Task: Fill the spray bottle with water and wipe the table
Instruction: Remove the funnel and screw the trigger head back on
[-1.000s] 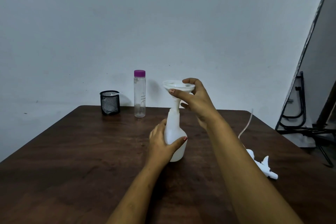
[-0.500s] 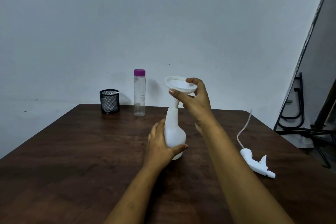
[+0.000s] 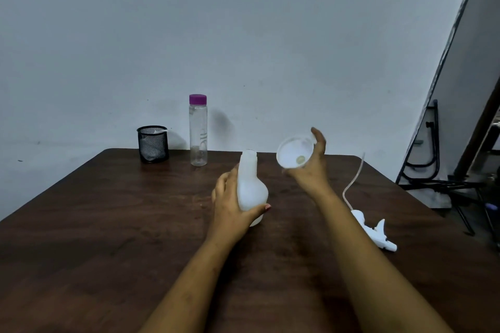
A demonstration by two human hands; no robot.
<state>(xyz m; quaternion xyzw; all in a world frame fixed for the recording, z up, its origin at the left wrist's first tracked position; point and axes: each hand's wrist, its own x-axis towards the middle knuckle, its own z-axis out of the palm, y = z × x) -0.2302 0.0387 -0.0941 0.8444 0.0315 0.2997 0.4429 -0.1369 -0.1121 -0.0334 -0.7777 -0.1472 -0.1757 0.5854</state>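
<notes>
A white spray bottle body (image 3: 251, 186) stands upright on the dark wooden table (image 3: 108, 224), its neck uncovered. My left hand (image 3: 230, 205) grips its rounded lower part from the left. My right hand (image 3: 311, 167) holds a white funnel (image 3: 295, 155) in the air to the right of the bottle's neck, tilted so its wide mouth faces me. The white spray head (image 3: 374, 232) with its long tube lies on the table at the right. A clear water bottle (image 3: 198, 132) with a purple cap stands at the back.
A black mesh cup (image 3: 153, 144) holding something white stands at the table's back left, beside the water bottle. A plain wall rises behind the table. Black metal frames stand on the floor at the far right.
My right hand lifted the funnel out of the spray bottle's neck and carried it right, tipping it towards me. My left hand kept its grip on the bottle.
</notes>
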